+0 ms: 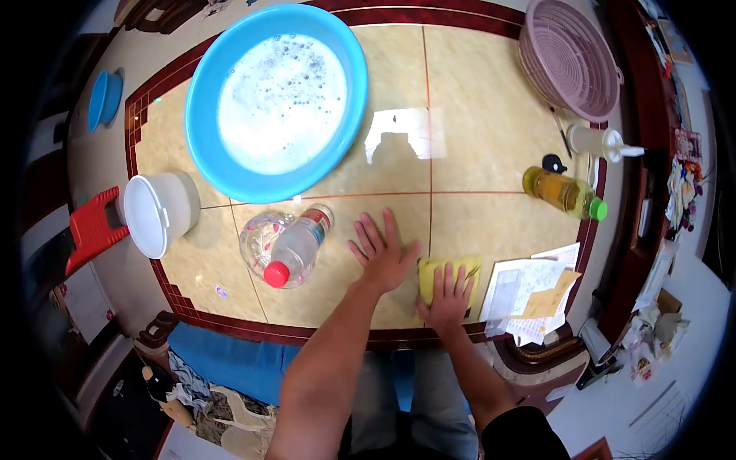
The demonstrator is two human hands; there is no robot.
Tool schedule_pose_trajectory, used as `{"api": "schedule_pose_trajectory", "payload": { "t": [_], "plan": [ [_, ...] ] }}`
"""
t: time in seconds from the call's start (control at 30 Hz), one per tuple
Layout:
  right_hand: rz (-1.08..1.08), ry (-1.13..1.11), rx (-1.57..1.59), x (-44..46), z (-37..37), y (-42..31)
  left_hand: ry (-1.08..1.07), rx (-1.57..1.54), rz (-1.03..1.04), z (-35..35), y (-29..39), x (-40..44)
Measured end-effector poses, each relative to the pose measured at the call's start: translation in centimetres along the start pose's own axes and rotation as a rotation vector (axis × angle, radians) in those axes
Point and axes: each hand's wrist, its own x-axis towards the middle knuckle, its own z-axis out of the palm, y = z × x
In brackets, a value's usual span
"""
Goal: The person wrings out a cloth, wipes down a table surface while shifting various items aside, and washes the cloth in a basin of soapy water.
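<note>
My left hand (386, 251) lies flat with spread fingers on the tiled tabletop (399, 172), right of a clear bottle with a red cap (297, 239). That bottle stands beside a round clear container (261, 232), partly covered by it in this view. My right hand (446, 296) rests palm down, fingers extended, on a folded yellow cloth (429, 268). Much of the cloth is hidden under that hand. Farther up, a large blue basin (201, 115) holds foamy white liquid.
A white bucket (176, 205) stands at the left edge. Papers (529, 280) lie right of the cloth. An oil-like yellow bottle with a green cap (563, 192), a white pump bottle (594, 142) and a mauve basket (563, 69) line the right side. A red stool (92, 226) is beyond the table.
</note>
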Motion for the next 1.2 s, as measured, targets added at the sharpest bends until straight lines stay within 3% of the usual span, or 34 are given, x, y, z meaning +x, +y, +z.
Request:
{"api": "schedule_pose_trajectory", "payload": {
  "t": [0.13,0.33,0.57,0.67,0.9,1.2],
  "plan": [
    [0.037,0.07,-0.05,16.0,-3.0,1.0,-0.018,0.017,-0.008,0.3,-0.3,0.0],
    [-0.142,0.214,-0.093,39.1,-5.3,1.1,-0.005,0.036,0.036,1.1,-1.1,0.1],
    [-0.186,0.305,-0.217,57.5,-3.9,0.4,-0.045,-0.017,0.029,1.1,-1.1,0.0],
    [-0.017,0.303,-0.234,58.6,-3.8,-2.6,0.004,-0.002,0.047,1.7,-1.4,-0.3],
    [-0.448,0.217,-0.255,49.4,-3.8,-3.0,0.101,0.076,0.075,2.2,-1.5,-0.1],
    [-0.613,0.105,-0.072,34.0,-4.1,-2.5,0.14,0.034,0.107,1.0,-0.9,-0.2]
  ]
}}
